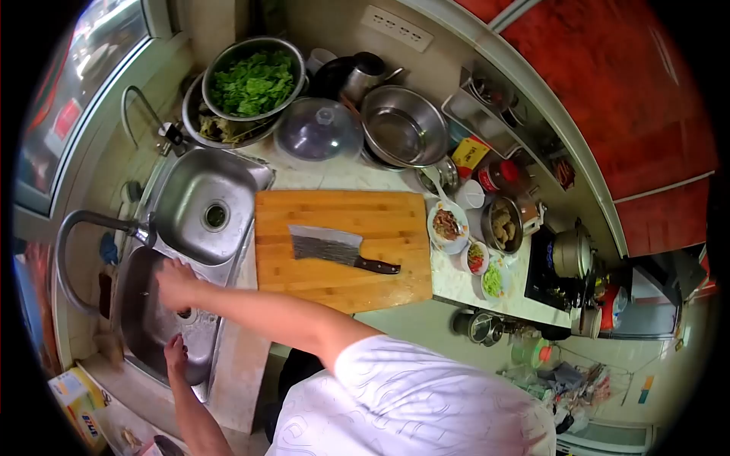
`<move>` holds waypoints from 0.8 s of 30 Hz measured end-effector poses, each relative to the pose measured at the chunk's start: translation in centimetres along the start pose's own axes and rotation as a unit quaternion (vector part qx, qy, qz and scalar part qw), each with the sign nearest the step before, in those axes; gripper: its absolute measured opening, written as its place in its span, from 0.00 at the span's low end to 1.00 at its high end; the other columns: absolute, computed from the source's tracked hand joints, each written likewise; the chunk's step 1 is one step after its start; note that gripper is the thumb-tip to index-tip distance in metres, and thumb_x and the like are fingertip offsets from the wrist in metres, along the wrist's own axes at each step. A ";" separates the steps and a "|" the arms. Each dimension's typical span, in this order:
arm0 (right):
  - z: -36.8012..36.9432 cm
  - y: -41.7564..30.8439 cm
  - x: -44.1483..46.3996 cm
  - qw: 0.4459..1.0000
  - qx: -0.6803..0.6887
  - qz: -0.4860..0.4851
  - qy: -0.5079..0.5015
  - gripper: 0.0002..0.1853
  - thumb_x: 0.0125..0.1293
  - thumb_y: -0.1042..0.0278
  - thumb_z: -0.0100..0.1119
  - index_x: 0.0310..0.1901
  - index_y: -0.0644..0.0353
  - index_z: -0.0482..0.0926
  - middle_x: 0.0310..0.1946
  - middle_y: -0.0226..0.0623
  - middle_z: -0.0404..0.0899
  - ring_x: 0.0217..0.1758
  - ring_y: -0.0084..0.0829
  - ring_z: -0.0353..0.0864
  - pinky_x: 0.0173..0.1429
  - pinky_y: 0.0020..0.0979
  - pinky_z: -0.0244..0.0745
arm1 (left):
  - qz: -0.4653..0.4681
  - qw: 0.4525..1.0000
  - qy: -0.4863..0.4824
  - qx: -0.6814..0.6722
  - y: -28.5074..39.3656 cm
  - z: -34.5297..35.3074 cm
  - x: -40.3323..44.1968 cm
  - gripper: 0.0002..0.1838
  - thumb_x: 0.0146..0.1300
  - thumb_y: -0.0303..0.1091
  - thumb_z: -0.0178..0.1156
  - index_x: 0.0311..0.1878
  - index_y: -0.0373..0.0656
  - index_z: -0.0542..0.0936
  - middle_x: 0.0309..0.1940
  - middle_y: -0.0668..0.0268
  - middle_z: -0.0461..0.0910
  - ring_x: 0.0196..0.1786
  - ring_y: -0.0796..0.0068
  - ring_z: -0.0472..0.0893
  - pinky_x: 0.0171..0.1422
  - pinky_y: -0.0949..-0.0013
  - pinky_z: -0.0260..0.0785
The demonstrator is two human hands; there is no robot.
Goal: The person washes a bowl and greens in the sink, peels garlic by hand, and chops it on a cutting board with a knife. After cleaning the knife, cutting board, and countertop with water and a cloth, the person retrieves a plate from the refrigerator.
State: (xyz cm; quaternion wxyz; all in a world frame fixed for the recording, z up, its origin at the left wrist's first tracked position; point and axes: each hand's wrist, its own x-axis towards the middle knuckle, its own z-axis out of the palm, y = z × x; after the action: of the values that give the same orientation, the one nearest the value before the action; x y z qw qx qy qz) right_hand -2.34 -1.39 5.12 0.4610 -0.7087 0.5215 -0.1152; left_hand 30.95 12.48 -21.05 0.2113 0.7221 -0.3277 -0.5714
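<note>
No text could be read with certainty. Small lettering was printed on the yellow-and-white box at the lower left, and dark characters were borne by the yellow packet near the wall; both were too blurred to be deciphered.

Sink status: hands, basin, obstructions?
Right hand and left hand at one sink basin, grips unclear. Faucet close to right hand. Cleaver on cutting board, away from both.

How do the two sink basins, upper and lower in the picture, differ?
The right hand and left hand are over the lower basin; neither is over the upper basin. The upper basin's drain shows fully; the lower basin's drain is partly hidden by the right arm. Both are metal.
</note>
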 end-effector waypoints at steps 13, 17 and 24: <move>-13.2 24.0 -31.0 0.896 -0.297 0.172 0.282 0.22 0.59 0.52 0.59 0.46 0.62 0.75 0.48 0.43 0.70 0.53 0.43 0.68 0.52 0.47 0.66 | 0.351 0.915 0.081 0.182 25.7 24.1 -17.7 0.17 0.60 0.27 0.59 0.53 0.39 0.73 0.41 0.58 0.82 0.37 0.69 0.82 0.37 0.67 0.74; -13.2 25.0 -33.1 0.945 -0.252 0.130 0.161 0.23 0.58 0.51 0.61 0.46 0.63 0.73 0.46 0.43 0.70 0.53 0.43 0.69 0.51 0.45 0.67 | 0.324 0.900 -0.007 0.293 28.5 33.4 -21.1 0.12 0.53 0.30 0.65 0.39 0.39 0.75 0.40 0.57 0.81 0.39 0.60 0.82 0.39 0.64 0.73; -12.0 25.4 -36.5 0.957 -0.140 0.150 0.205 0.19 0.61 0.56 0.58 0.43 0.65 0.72 0.39 0.49 0.74 0.44 0.43 0.75 0.46 0.44 0.72 | 0.528 0.760 0.014 0.379 27.1 39.4 -20.8 0.17 0.47 0.33 0.68 0.42 0.42 0.79 0.39 0.63 0.79 0.40 0.57 0.77 0.43 0.59 0.69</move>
State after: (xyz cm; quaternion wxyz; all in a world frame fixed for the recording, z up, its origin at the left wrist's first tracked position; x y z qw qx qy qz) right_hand -41.78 22.28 3.66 0.2526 -0.6411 0.7158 -0.1132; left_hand -16.08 11.26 1.46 0.1932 0.4640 -0.8436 -0.1888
